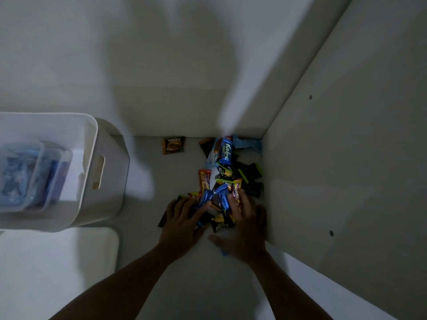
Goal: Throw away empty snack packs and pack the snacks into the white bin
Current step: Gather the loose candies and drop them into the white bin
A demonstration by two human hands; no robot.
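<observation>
A heap of small snack packs (227,174) in blue, black, orange and yellow lies on a white shelf floor in the dim back right corner. My left hand (182,224) rests flat on the near left side of the heap, its fingers on dark packs. On the near right side my right hand (245,224) lies with fingers spread over blue and yellow packs (217,199). Neither hand plainly grips anything. One brown pack (173,145) lies apart against the back wall. The white bin (90,172) stands at the left.
Inside the white bin sit clear lidded containers (30,176) with blue contents. A white lid or board (57,262) lies in front of the bin. The cabinet's right wall (335,169) stands close beside the heap, and the back wall closes it off behind.
</observation>
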